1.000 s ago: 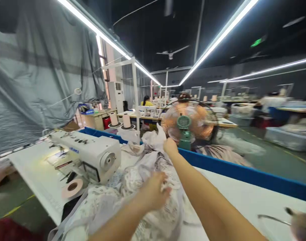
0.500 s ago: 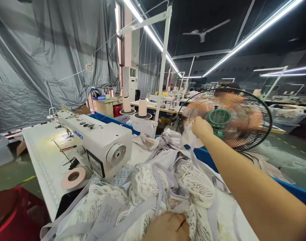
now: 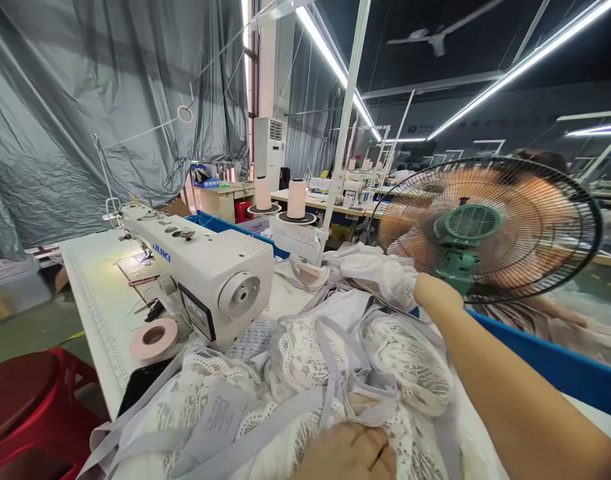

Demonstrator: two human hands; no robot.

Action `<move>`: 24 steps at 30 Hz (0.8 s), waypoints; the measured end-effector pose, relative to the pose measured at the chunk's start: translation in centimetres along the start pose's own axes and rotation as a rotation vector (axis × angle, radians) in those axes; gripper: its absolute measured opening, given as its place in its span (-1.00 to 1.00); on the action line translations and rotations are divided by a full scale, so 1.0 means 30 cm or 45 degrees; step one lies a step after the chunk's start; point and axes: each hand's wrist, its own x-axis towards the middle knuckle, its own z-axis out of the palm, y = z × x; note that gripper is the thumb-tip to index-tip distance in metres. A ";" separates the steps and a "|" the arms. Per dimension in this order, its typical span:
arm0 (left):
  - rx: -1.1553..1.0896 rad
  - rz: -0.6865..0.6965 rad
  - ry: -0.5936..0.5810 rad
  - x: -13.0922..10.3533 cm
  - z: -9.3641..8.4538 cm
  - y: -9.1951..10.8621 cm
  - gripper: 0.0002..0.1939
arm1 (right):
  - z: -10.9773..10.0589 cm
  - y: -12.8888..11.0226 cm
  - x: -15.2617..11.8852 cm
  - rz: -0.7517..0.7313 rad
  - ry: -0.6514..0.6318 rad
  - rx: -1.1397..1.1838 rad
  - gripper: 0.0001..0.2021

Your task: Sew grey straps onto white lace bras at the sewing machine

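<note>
White lace bras with grey straps [image 3: 305, 353] lie heaped on the table beside the sewing machine [image 3: 205, 267]. Low in the view, my left hand [image 3: 348, 453] rests on the near part of the heap, its fingers curled down and their tips hidden. My right arm reaches to the far right side of the heap. There my right hand [image 3: 435, 293] is at a white lace bra [image 3: 385, 273], its fingers hidden behind the hand and the fabric. A printed label [image 3: 220, 413] shows on the near fabric.
A roll of pink tape [image 3: 153, 339] lies left of the machine. Thread cones [image 3: 296, 200] and a white pole [image 3: 345, 127] stand behind the heap. A large fan [image 3: 485, 227] is close beyond my right hand. A blue bin edge [image 3: 545, 353] runs along the right; a red stool [image 3: 30, 407] stands left.
The view has shifted, moving the scene around. My right hand has lowered from in front of the fan, bringing the white piece down onto the far heap. My left hand stays on the near fabric.
</note>
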 end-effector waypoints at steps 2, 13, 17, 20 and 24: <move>-0.028 -0.019 -0.018 -0.005 -0.001 0.005 -0.67 | 0.047 0.001 0.006 0.014 0.004 -0.042 -0.68; -0.256 -0.103 -0.200 -0.026 -0.041 0.006 -0.38 | 0.074 0.059 -0.001 0.077 -0.167 -0.118 -0.68; -0.397 -0.181 -0.256 -0.025 -0.086 0.009 -0.42 | 0.033 0.089 -0.080 0.100 -0.141 -0.071 -0.67; -0.503 -0.238 -0.276 -0.028 -0.131 0.012 -0.45 | -0.002 0.096 -0.174 0.197 -0.137 0.008 -0.68; -0.563 -0.244 -0.279 -0.024 -0.176 0.005 -0.47 | -0.010 0.122 -0.352 0.348 -0.286 0.190 -0.68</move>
